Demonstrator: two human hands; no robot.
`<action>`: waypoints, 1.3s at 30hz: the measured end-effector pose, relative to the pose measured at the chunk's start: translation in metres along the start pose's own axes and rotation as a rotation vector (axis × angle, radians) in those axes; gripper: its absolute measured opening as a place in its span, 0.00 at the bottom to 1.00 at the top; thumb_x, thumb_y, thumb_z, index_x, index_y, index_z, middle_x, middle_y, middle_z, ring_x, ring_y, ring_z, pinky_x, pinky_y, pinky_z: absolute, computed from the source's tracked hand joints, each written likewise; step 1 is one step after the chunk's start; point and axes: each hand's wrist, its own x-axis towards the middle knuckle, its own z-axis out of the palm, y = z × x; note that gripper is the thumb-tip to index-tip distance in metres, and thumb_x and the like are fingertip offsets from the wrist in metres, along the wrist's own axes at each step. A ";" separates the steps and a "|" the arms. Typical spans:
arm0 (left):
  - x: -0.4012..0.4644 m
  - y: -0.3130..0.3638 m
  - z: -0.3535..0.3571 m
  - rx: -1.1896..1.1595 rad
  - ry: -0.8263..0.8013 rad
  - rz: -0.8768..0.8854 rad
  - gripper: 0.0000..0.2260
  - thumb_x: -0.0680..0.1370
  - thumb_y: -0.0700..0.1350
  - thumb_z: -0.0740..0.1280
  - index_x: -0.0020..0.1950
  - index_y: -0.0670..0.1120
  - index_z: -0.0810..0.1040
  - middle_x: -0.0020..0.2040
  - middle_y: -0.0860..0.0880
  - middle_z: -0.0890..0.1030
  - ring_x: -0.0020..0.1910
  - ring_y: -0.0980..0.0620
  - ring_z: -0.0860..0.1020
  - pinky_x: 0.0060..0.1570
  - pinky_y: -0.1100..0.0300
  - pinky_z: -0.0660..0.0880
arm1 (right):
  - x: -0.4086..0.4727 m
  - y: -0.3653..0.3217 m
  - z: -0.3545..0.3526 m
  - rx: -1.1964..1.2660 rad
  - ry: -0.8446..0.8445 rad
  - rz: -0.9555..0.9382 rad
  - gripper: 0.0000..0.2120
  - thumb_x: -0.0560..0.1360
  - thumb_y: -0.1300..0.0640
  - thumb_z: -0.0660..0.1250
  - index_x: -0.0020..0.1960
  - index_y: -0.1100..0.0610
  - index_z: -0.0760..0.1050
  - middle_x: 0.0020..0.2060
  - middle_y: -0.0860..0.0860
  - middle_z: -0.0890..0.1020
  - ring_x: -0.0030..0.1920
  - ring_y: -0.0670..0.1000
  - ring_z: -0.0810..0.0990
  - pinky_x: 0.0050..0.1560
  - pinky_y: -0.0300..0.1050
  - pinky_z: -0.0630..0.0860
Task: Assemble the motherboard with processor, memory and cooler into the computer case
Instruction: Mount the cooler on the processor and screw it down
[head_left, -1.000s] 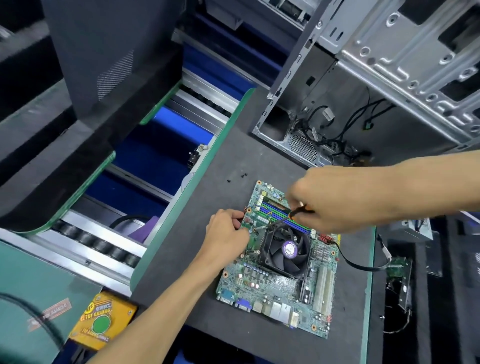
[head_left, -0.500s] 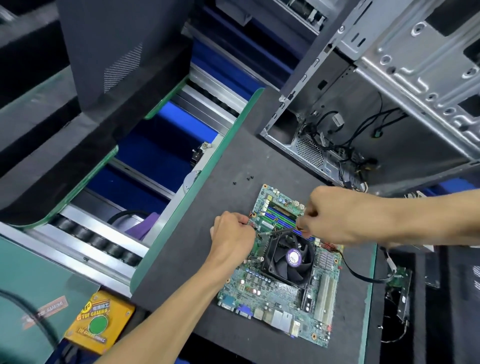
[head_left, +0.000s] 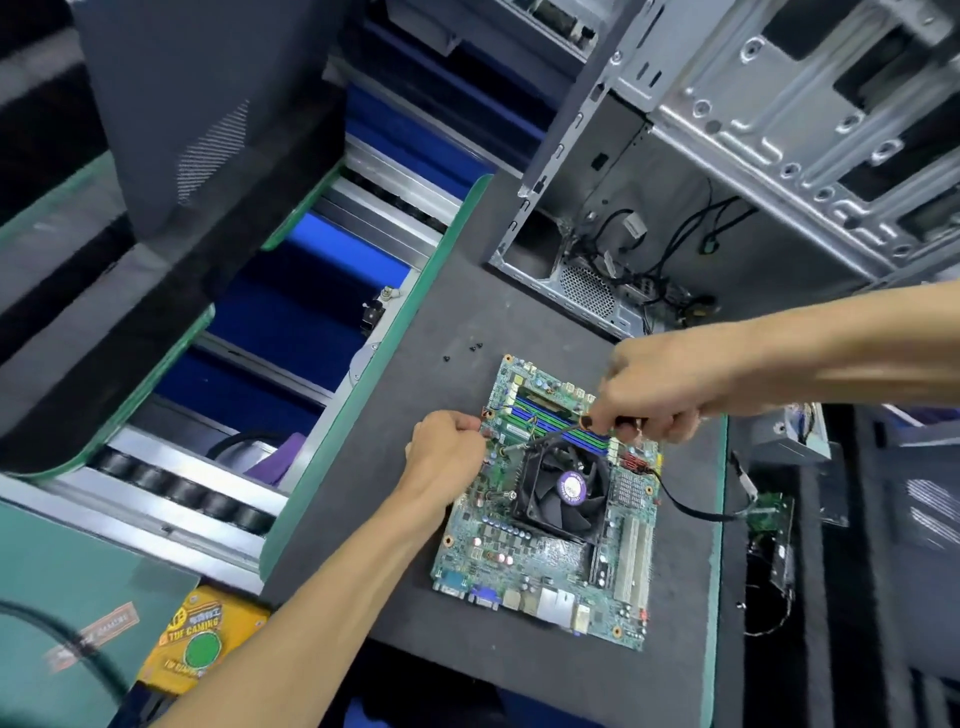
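Motherboard (head_left: 550, 525) on mat (head_left: 426, 343), beside open case (head_left: 675, 197)

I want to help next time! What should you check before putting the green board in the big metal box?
1. Fan sits on the board: ok.
2. Fan fully fastened: cannot tell; the right hand holds a thin tool at its corner.
3. Left hand steadies the board's edge: ok.
4. Loose screws on the mat, clear of the board: ok.
5. Black cable plugged at the board's right edge and running off the mat: not ok.
6. Metal box open: ok, though wires lie inside.
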 end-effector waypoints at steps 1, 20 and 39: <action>0.000 0.001 0.000 -0.008 0.001 -0.010 0.14 0.76 0.36 0.59 0.54 0.48 0.80 0.60 0.49 0.79 0.62 0.47 0.74 0.67 0.53 0.69 | -0.005 0.003 0.001 -0.291 0.108 -0.109 0.10 0.79 0.57 0.64 0.42 0.62 0.76 0.31 0.53 0.79 0.25 0.52 0.73 0.24 0.39 0.70; 0.000 -0.005 0.012 0.017 0.095 0.013 0.14 0.76 0.36 0.56 0.44 0.54 0.75 0.57 0.44 0.77 0.58 0.40 0.76 0.61 0.42 0.74 | 0.007 0.015 0.042 -0.012 0.161 0.065 0.15 0.82 0.54 0.59 0.45 0.62 0.78 0.21 0.49 0.73 0.20 0.51 0.68 0.24 0.39 0.65; -0.006 -0.004 0.009 0.051 0.044 0.033 0.13 0.77 0.38 0.56 0.52 0.54 0.75 0.61 0.45 0.77 0.64 0.41 0.72 0.66 0.44 0.70 | 0.006 0.031 0.008 -1.150 0.572 -0.743 0.10 0.70 0.53 0.66 0.33 0.57 0.73 0.22 0.48 0.55 0.20 0.52 0.48 0.27 0.35 0.44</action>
